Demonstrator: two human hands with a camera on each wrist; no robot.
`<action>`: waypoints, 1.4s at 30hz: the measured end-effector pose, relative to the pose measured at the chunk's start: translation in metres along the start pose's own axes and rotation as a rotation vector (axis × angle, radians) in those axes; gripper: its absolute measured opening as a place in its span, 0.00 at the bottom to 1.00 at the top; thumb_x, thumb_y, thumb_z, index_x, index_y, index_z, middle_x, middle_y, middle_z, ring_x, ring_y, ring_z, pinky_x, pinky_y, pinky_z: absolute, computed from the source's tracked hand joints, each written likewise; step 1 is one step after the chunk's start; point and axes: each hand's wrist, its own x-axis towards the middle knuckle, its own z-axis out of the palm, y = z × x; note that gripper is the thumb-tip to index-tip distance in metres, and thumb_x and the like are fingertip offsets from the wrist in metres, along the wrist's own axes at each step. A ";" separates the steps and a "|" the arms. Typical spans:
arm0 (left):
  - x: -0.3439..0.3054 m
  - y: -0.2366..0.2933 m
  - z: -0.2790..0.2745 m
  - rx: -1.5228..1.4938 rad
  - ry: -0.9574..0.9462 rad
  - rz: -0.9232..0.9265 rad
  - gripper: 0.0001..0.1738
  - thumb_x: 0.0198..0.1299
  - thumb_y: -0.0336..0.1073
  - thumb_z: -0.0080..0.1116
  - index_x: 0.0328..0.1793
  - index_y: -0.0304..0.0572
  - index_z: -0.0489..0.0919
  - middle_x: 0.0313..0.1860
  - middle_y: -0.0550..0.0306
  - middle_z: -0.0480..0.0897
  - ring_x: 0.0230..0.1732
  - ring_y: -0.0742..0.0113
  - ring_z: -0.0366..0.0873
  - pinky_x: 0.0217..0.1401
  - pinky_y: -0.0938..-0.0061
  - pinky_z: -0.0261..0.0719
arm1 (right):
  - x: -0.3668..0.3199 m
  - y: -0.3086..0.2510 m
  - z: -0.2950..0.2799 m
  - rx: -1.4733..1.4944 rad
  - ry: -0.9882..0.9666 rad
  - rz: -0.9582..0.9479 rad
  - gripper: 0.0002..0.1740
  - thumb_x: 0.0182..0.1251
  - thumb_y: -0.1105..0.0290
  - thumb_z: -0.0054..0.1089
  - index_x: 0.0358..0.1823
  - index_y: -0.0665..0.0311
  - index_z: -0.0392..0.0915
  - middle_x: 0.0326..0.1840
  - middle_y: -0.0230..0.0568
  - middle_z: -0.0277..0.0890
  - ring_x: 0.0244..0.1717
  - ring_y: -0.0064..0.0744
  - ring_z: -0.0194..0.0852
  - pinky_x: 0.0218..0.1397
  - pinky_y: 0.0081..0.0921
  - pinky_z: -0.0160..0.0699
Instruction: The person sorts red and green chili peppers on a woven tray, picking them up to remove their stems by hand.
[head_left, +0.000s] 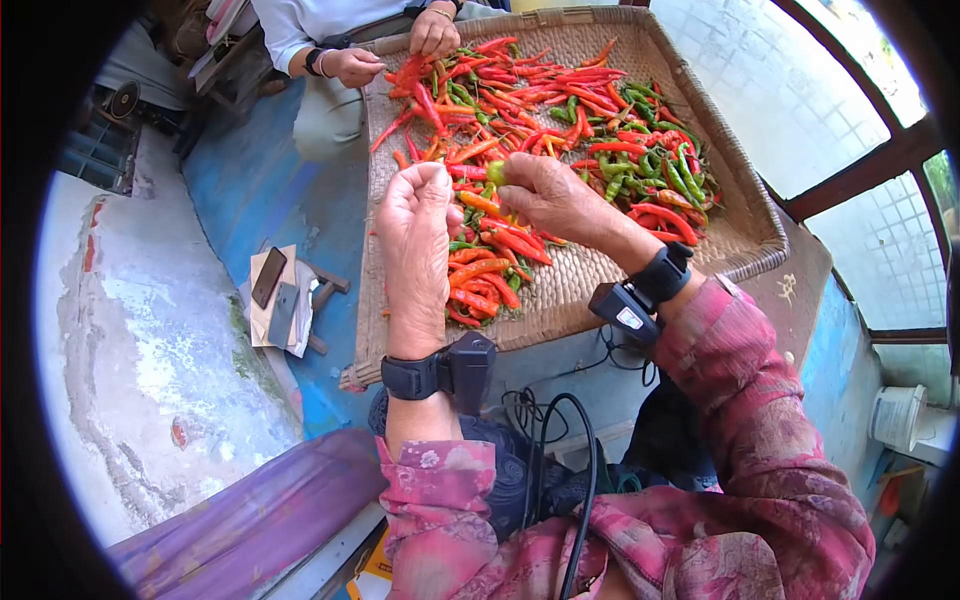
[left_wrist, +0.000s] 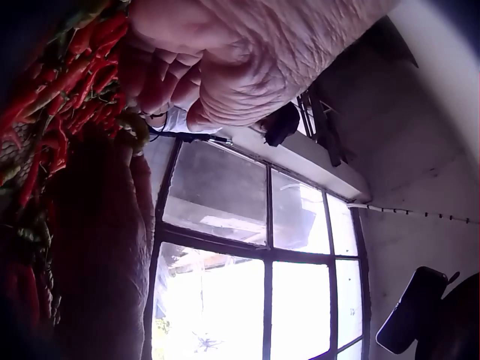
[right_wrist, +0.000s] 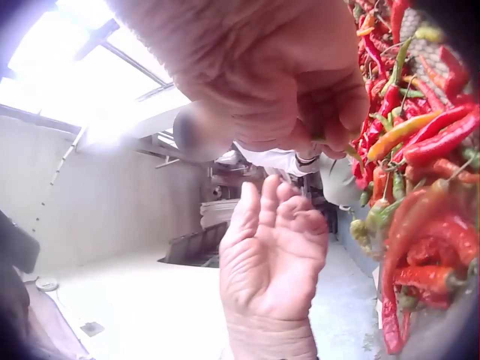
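Note:
In the head view my right hand point(head_left: 550, 195) pinches a small yellow-green chili pepper point(head_left: 495, 172) above the heap, and most of the pepper is hidden by the fingers. My left hand point(head_left: 415, 225) is raised just left of it, its fingers bent a little. The right wrist view shows the palm of this left hand point(right_wrist: 276, 259) with nothing in it. Below both hands lies a heap of red, orange and green chili peppers point(head_left: 520, 240) in a wide woven tray point(head_left: 570, 310). Green ones gather mostly on the tray's right side.
Across the tray another person's hands point(head_left: 435, 35) are at the heap's far left edge. A small stool point(head_left: 265, 320) with two phones stands on the left. Black cables point(head_left: 570, 410) hang near my lap. Windows point(head_left: 780, 95) line the right, with a white bucket point(head_left: 897, 415) below.

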 end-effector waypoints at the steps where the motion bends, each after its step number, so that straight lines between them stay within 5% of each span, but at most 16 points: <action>1: 0.000 -0.002 0.002 0.010 -0.009 -0.046 0.15 0.61 0.41 0.57 0.46 0.37 0.73 0.28 0.66 0.73 0.23 0.83 0.68 0.24 0.88 0.68 | -0.002 -0.005 -0.002 0.137 -0.023 -0.006 0.07 0.63 0.71 0.49 0.35 0.69 0.70 0.25 0.36 0.71 0.27 0.26 0.70 0.32 0.26 0.71; 4: -0.003 -0.002 0.010 0.057 -0.050 -0.114 0.21 0.60 0.42 0.58 0.52 0.34 0.70 0.31 0.63 0.76 0.23 0.82 0.68 0.24 0.87 0.68 | -0.011 -0.015 0.000 0.222 -0.014 -0.133 0.08 0.65 0.75 0.50 0.45 0.68 0.71 0.29 0.32 0.70 0.32 0.18 0.65 0.37 0.22 0.70; 8: -0.002 -0.006 0.016 0.086 -0.138 -0.031 0.20 0.61 0.39 0.56 0.54 0.33 0.70 0.33 0.59 0.79 0.22 0.83 0.65 0.23 0.88 0.65 | -0.022 -0.032 -0.013 0.011 -0.063 -0.233 0.12 0.60 0.74 0.54 0.46 0.68 0.72 0.24 0.45 0.70 0.27 0.32 0.70 0.34 0.29 0.70; 14: -0.001 -0.007 0.018 -0.126 -0.106 -0.095 0.15 0.65 0.39 0.51 0.52 0.36 0.72 0.33 0.59 0.79 0.21 0.82 0.64 0.22 0.87 0.64 | -0.021 -0.017 -0.026 0.010 -0.127 -0.157 0.13 0.62 0.69 0.53 0.44 0.70 0.74 0.26 0.47 0.73 0.29 0.31 0.75 0.35 0.30 0.72; 16: -0.004 -0.005 0.019 -0.087 -0.119 -0.101 0.17 0.67 0.42 0.48 0.51 0.37 0.73 0.28 0.61 0.77 0.20 0.80 0.64 0.23 0.86 0.65 | -0.021 -0.015 -0.027 0.142 0.052 -0.066 0.16 0.65 0.65 0.50 0.45 0.72 0.74 0.27 0.43 0.74 0.30 0.29 0.75 0.35 0.29 0.74; 18: -0.006 -0.004 0.017 -0.161 -0.324 -0.217 0.19 0.67 0.45 0.46 0.52 0.37 0.73 0.23 0.63 0.72 0.19 0.79 0.64 0.22 0.85 0.65 | -0.020 -0.017 -0.031 0.190 0.053 -0.018 0.18 0.68 0.61 0.48 0.45 0.72 0.75 0.27 0.37 0.75 0.29 0.22 0.72 0.30 0.23 0.72; 21: -0.011 -0.008 0.024 -0.161 -0.431 -0.242 0.17 0.68 0.46 0.45 0.45 0.39 0.73 0.21 0.64 0.70 0.18 0.77 0.64 0.22 0.82 0.65 | -0.024 -0.028 -0.040 0.528 -0.060 -0.008 0.20 0.68 0.55 0.50 0.47 0.67 0.76 0.27 0.28 0.75 0.22 0.11 0.62 0.23 0.11 0.63; 24: -0.016 -0.007 0.029 -0.195 -0.487 -0.266 0.15 0.67 0.46 0.46 0.38 0.42 0.71 0.20 0.63 0.69 0.19 0.76 0.65 0.23 0.81 0.66 | -0.026 -0.031 -0.043 0.630 -0.161 0.028 0.18 0.68 0.57 0.51 0.47 0.66 0.76 0.25 0.25 0.74 0.22 0.11 0.63 0.22 0.11 0.62; 27: -0.014 -0.008 0.030 -0.101 -0.457 -0.280 0.17 0.66 0.44 0.49 0.52 0.38 0.73 0.25 0.66 0.72 0.25 0.81 0.67 0.28 0.85 0.66 | -0.020 -0.020 -0.041 0.502 0.048 0.031 0.14 0.68 0.59 0.52 0.38 0.64 0.77 0.23 0.25 0.70 0.22 0.11 0.64 0.21 0.11 0.63; 30: -0.012 -0.006 0.027 0.015 -0.360 -0.212 0.15 0.64 0.39 0.51 0.53 0.38 0.73 0.28 0.64 0.74 0.27 0.80 0.69 0.29 0.85 0.69 | -0.012 -0.011 -0.059 0.419 0.236 0.138 0.13 0.66 0.60 0.54 0.36 0.65 0.75 0.23 0.26 0.69 0.22 0.12 0.65 0.21 0.12 0.67; 34: -0.001 -0.003 0.011 -0.099 -0.186 -0.122 0.14 0.63 0.36 0.54 0.53 0.39 0.73 0.28 0.65 0.73 0.27 0.81 0.67 0.29 0.88 0.67 | 0.006 0.024 -0.072 1.235 0.718 0.307 0.12 0.67 0.63 0.54 0.41 0.65 0.74 0.28 0.33 0.76 0.23 0.17 0.71 0.26 0.13 0.72; 36: 0.003 -0.003 0.005 -0.140 -0.145 -0.086 0.14 0.62 0.36 0.55 0.51 0.40 0.74 0.27 0.66 0.72 0.26 0.82 0.66 0.28 0.88 0.66 | 0.005 0.040 -0.063 1.269 0.689 0.346 0.12 0.67 0.63 0.53 0.42 0.65 0.74 0.32 0.37 0.78 0.27 0.19 0.73 0.30 0.14 0.74; 38: 0.004 0.001 0.002 -0.158 -0.115 -0.068 0.12 0.62 0.35 0.55 0.50 0.39 0.74 0.27 0.66 0.72 0.26 0.82 0.66 0.28 0.88 0.66 | 0.007 0.051 -0.049 1.103 0.338 0.539 0.11 0.66 0.63 0.54 0.41 0.64 0.74 0.33 0.37 0.78 0.29 0.21 0.74 0.32 0.16 0.75; 39: 0.005 0.001 0.002 -0.159 -0.113 -0.063 0.12 0.62 0.35 0.55 0.49 0.39 0.75 0.26 0.65 0.72 0.26 0.81 0.66 0.27 0.88 0.67 | 0.002 0.039 -0.042 1.053 0.141 0.485 0.13 0.66 0.62 0.54 0.42 0.64 0.75 0.33 0.37 0.78 0.29 0.23 0.75 0.32 0.18 0.74; 42: 0.004 0.002 0.000 -0.172 -0.077 -0.044 0.11 0.62 0.35 0.55 0.48 0.38 0.75 0.25 0.65 0.72 0.25 0.81 0.66 0.27 0.88 0.67 | 0.009 0.024 -0.014 0.026 -0.186 0.214 0.15 0.66 0.61 0.51 0.41 0.67 0.79 0.33 0.41 0.79 0.35 0.30 0.77 0.37 0.26 0.75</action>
